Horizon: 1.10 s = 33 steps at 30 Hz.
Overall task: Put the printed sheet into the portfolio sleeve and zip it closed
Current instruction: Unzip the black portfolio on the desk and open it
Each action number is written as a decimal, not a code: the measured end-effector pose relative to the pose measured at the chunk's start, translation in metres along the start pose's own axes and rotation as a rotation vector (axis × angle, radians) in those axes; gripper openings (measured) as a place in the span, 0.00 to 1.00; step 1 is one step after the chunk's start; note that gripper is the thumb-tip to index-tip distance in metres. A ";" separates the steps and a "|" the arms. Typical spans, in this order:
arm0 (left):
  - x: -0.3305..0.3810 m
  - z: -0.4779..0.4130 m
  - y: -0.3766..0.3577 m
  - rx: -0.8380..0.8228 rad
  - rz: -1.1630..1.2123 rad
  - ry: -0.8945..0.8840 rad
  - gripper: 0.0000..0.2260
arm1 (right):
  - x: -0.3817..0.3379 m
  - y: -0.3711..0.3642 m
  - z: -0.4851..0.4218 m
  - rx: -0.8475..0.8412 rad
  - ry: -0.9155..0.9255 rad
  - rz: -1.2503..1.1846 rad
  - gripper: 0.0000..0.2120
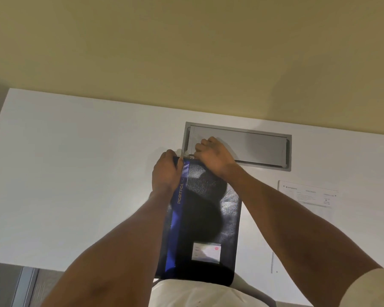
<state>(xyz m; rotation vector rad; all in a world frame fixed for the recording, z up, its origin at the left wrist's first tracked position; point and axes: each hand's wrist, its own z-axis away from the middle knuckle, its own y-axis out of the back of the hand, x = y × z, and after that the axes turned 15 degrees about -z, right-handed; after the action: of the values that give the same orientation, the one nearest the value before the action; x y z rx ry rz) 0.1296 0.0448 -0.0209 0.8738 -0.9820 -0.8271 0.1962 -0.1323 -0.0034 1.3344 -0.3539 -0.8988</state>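
- Portfolio sleeve (211,209): dark with a blue strip along its left side. It lies flat on the white surface (75,173), with its near end over the front edge.
- Left hand (166,171): fingers grip the sleeve's far left corner.
- Right hand (213,156): fingers curled closed on the sleeve's far edge, beside the grey hatch (257,147).
- Printed sheet (308,196): flat on the surface, right of the sleeve and apart from it.

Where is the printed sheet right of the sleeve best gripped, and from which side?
The printed sheet lies flat on the desk, its nearer part hidden by the right forearm. Probably best: peel up and pinch its bare far left corner, coming from the left, through the gap beside the portfolio sleeve.
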 end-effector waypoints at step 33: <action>-0.001 -0.009 -0.005 -0.064 -0.062 0.024 0.18 | 0.011 -0.064 0.177 0.166 -0.602 -0.219 0.06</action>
<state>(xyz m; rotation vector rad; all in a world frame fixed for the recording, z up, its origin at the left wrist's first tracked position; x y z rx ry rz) 0.1366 0.0456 -0.0286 0.8613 -0.9063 -0.8941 0.0579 -0.2591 -0.0231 1.2453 -0.7686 -1.4831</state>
